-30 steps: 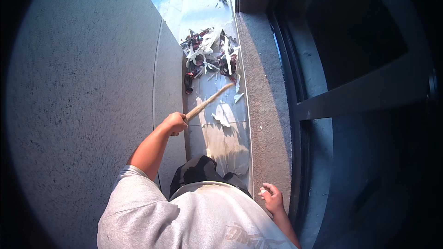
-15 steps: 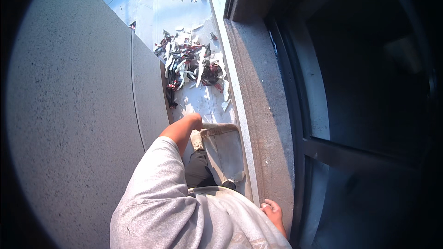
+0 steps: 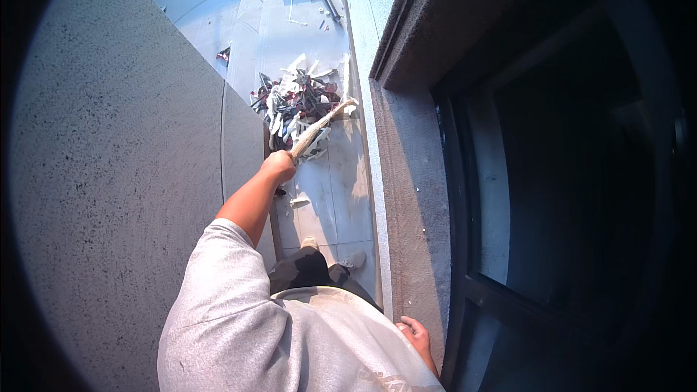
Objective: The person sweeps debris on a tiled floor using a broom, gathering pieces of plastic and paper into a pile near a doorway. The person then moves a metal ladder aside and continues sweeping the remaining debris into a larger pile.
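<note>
Building site, outdoors: narrow pale tiled ledge (image 3: pixel 330 196) between rough grey rendered walls (image 3: pixel 116 174), heap of white and dark offcut debris (image 3: pixel 294 101), dark metal window frame (image 3: pixel 465 196) alongside.

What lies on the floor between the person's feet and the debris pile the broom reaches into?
In the head view, mostly bare pale floor lies between the feet and the debris pile, with one small white scrap near the left hand.

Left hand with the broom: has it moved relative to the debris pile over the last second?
Yes. The left hand has swung the broom forward, so its far end now reaches the debris pile instead of stopping short of it.
</note>
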A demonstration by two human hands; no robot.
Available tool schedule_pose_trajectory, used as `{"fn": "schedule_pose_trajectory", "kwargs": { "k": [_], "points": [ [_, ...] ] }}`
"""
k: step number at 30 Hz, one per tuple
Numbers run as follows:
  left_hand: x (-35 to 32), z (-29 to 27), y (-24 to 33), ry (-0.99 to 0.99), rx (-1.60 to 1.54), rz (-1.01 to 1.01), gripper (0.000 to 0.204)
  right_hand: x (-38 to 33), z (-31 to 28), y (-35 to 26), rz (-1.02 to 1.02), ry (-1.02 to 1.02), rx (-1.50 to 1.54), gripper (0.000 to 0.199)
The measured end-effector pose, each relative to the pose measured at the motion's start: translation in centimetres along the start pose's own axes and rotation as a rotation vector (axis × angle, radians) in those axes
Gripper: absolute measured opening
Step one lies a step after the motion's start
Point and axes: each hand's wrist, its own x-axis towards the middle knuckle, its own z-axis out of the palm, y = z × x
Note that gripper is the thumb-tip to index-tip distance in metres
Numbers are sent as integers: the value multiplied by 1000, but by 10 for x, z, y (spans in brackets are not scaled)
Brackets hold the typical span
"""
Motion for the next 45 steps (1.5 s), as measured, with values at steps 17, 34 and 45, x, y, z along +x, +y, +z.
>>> {"fn": "schedule_pose_trajectory", "kwargs": {
  "k": [17,34,45],
  "points": [
    [193,-44,-126,-458,494,-173,42,121,34,-162,91,-79,-220,40],
    [328,-273,24,491,-138,-142,44,163,91,-279,344,-5,143,43],
    [157,-126,44,-271,-540,-185,48,178,80,-317,203,-32,-30,40]
  ]
}}
